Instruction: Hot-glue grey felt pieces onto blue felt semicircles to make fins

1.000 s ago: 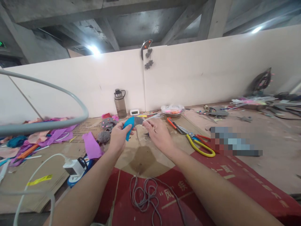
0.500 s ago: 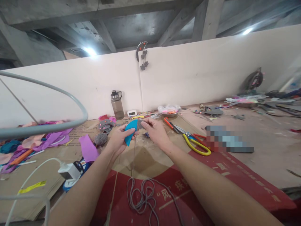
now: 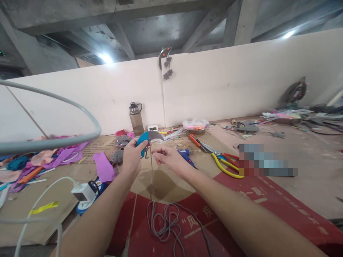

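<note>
In my left hand [image 3: 132,157] is a crescent-shaped piece [image 3: 142,140], bright blue at the held end and wrapped in grey yarn toward its tip. A strand of grey yarn [image 3: 152,175] hangs from it down to a loose tangle on the red-printed cardboard. My right hand [image 3: 167,157] is beside the strand, below the wrapped part, with fingers curled and fingertips pinched at the yarn. Behind my left hand lies a grey yarn ball [image 3: 117,156]. A blue glue gun [image 3: 185,157] is partly hidden behind my right hand.
Yellow-handled scissors [image 3: 227,167] and an orange-handled cutter [image 3: 197,140] lie to the right, near a pixelated object [image 3: 265,160]. Fabric scraps [image 3: 61,157] and a white plug [image 3: 83,192] are left. A bottle [image 3: 136,119] stands behind. A grey tube [image 3: 88,117] arches across the left.
My right hand has left the wrapped end of the crescent and moved down to the hanging yarn. More of the grey wrapped tip shows. The view has shifted slightly left.
</note>
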{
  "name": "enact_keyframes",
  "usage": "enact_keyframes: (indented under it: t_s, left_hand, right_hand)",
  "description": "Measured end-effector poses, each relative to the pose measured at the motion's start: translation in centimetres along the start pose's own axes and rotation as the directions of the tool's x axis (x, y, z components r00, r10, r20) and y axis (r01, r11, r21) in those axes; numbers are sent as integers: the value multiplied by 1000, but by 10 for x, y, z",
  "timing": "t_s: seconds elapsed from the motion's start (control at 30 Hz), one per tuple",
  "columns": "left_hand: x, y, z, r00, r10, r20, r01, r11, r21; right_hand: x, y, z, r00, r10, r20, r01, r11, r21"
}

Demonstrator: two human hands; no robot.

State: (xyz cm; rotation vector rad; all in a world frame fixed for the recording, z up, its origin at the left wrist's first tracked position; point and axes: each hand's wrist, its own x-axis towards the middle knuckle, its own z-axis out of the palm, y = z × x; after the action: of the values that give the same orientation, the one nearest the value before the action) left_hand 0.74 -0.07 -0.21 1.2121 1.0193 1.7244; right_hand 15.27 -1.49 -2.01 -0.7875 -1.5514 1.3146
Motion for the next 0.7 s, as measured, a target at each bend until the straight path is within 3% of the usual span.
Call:
enact_keyframes:
  t_s: [0.13, 0.27, 0.4, 0.53, 0.63, 0.7]
  left_hand:
    - [8, -1, -7, 997, -31, -70, 30, 1000, -6]
    - [16, -4, -14, 991, -100, -88, 93, 992, -83]
    - [20, -6, -16, 979, -192, -73, 179, 971, -156]
    - [20, -7, -16, 978, -200, -57, 189, 969, -158]
    - [19, -9, -16, 982, -180, -57, 172, 978, -119]
    - [19, -11, -16, 985, -162, -56, 157, 984, -88]
  right_hand:
    - [0, 4, -1, 999, -31, 43, 37, 990, -135]
    - [-1, -1, -3, 999, -31, 13, 34, 944, -327]
    - [0, -11, -21, 973, -213, -88, 103, 746, -658]
    - [-2, -10, -57, 920, -306, -244, -66, 493, -867]
    - [-7, 1, -81, 931, -131, -340, -270, 378, -886]
    - [-9, 11, -87, 930, 10, -366, -347, 347, -871]
